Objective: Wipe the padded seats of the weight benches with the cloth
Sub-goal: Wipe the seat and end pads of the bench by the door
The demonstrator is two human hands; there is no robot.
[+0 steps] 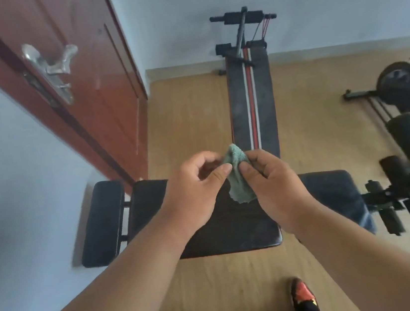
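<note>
Both hands up over the benches. Right hand (269, 175) and left hand (199, 179) each pinch the small crumpled green cloth (237, 174) between thumb and curled fingers, cloth bunched, hanging between them. Directly beneath the grip: black padded seat of the near bench (234, 227), long axis left-right. Beyond the grip, the striped black pad (252, 107) runs away lengthwise. Either hand looks equally near.
</note>
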